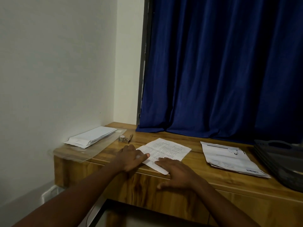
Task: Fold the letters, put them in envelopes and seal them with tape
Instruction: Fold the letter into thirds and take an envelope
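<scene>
On desk (pixel 188 181) | letter (pixel 165 149) flat | left hand (pixel 131 158), right hand (pixel 176 173) spread, pressing it

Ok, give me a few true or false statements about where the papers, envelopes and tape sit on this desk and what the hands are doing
1. Both hands, left hand and right hand, press flat on the printed white letter. True.
2. The small clear tape roll lies on the white envelope stack. False: it sits on the wooden desk, beside the stack.
3. The envelope stack lies left of the letter. True.
4. The dark blue curtain hangs left of the desk. False: it hangs behind it.
</scene>
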Demonstrator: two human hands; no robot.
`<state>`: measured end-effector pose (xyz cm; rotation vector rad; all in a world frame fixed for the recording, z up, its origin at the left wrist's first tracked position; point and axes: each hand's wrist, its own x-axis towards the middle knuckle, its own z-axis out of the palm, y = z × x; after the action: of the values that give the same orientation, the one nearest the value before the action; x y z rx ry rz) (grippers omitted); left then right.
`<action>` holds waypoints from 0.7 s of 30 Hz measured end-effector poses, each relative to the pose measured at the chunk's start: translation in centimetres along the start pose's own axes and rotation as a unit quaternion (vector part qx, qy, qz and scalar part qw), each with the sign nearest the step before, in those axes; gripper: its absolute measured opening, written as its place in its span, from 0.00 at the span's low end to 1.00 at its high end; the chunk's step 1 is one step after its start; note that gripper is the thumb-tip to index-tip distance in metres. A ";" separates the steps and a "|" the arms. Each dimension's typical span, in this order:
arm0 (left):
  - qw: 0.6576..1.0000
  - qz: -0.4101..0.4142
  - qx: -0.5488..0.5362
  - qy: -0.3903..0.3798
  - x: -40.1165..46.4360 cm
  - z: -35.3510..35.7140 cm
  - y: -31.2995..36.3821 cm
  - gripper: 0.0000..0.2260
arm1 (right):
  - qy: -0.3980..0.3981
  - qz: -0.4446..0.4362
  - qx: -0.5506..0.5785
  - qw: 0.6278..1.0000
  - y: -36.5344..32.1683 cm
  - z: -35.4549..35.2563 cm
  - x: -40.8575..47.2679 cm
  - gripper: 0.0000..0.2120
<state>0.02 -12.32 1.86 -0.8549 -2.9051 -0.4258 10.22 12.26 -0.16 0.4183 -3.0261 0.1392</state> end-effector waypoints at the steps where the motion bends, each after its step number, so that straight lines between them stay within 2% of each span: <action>1: 1.000 0.009 -0.022 0.004 -0.2 -0.2 -0.4 0.28 | 0.017 -0.002 -0.001 1.000 0.4 0.0 -0.2 0.47; 4: 0.992 0.037 -0.122 0.004 -0.7 -0.3 -1.7 0.28 | 0.058 -0.002 0.039 0.998 1.4 -0.1 -1.0 0.39; 6: 0.981 0.043 -0.189 -0.003 -1.0 -0.3 -2.1 0.29 | 0.086 0.010 0.132 0.987 1.9 -0.4 -1.8 0.33; 9: 0.963 0.036 -0.268 -0.003 -0.8 -0.9 -1.7 0.24 | 0.114 0.019 0.274 0.955 2.5 -1.3 -2.8 0.17; 11: 0.944 0.030 -0.329 0.002 -0.4 -1.4 -1.3 0.25 | 0.137 0.019 0.340 0.930 2.9 -1.7 -3.2 0.10; 13: 0.931 0.044 -0.363 0.004 0.3 -1.4 -0.9 0.28 | 0.165 0.033 0.391 0.905 3.4 -1.9 -3.1 0.08; 16: 0.928 0.085 -0.362 0.006 1.5 -0.8 -0.6 0.29 | 0.189 0.081 0.459 0.864 4.2 -2.1 -2.4 0.05; 19: 0.923 0.058 -0.380 -0.006 3.2 -0.4 -0.1 0.38 | 0.201 0.111 0.509 0.829 5.5 -2.7 -0.6 0.05; 21: 0.914 0.037 -0.403 0.020 4.0 -0.2 -0.4 0.41 | 0.208 0.134 0.558 0.792 5.5 -3.6 0.4 0.07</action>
<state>-3.53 -10.65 2.54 -0.9898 -2.5987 -1.6685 8.54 17.79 3.07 -0.0285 -2.1983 1.7791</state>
